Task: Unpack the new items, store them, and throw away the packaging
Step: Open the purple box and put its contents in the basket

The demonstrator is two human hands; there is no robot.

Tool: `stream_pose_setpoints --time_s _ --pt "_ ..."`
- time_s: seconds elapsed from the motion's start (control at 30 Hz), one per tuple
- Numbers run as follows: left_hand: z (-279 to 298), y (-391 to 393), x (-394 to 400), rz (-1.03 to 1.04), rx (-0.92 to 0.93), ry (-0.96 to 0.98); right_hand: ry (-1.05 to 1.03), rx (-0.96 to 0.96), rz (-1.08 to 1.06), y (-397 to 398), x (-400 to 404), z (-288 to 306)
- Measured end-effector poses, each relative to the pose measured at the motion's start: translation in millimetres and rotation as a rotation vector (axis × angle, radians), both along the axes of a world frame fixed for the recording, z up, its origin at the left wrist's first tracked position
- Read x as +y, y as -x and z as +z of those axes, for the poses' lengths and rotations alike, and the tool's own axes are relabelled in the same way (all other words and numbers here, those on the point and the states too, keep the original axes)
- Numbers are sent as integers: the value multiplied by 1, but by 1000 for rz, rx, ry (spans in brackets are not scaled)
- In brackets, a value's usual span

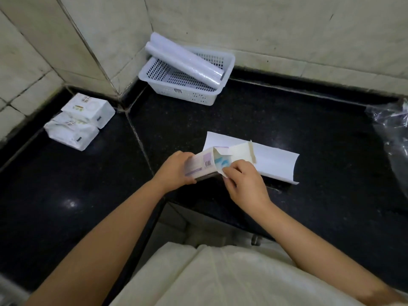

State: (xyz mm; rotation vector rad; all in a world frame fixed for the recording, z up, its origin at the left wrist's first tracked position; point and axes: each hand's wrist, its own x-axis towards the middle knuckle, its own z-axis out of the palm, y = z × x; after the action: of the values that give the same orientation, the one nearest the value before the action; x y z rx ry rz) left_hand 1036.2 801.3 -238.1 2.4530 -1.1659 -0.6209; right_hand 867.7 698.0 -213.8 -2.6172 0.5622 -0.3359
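A small white and lilac carton [202,165] with a barcode is held just above the black counter [287,120]. My left hand [176,171] grips its closed end. The end flap [241,152] stands open, and blue and white contents [220,163] show in the mouth. My right hand [242,182] has its fingertips pinched on those contents at the opening. A curled white paper sheet [273,160] lies on the counter right behind the carton.
A white perforated basket [154,69] stands in the back corner with two wrapped white rolls [187,60] across it. Two white soft packs [79,120] lie stacked at the left by the wall. Crumpled clear plastic [393,131] sits at the right edge.
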Motion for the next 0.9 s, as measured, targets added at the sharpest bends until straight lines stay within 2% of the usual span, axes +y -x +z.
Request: stream_pose_setpoints --time_s 0.3,0.43,0.57,0.77,0.9 --pt "-1 -2 3 -15 19 9 -110 34 33 3 3 -4" --pt "1 -1 4 -31 60 17 -53 189 29 -11 -14 5" --pt "1 2 4 -53 45 10 -71 121 -41 -16 -24 14" --pt "0 2 5 -27 56 16 -233 87 69 -19 -31 4" --pt "-1 3 8 -9 47 13 -243 96 92 -21 -32 -1"
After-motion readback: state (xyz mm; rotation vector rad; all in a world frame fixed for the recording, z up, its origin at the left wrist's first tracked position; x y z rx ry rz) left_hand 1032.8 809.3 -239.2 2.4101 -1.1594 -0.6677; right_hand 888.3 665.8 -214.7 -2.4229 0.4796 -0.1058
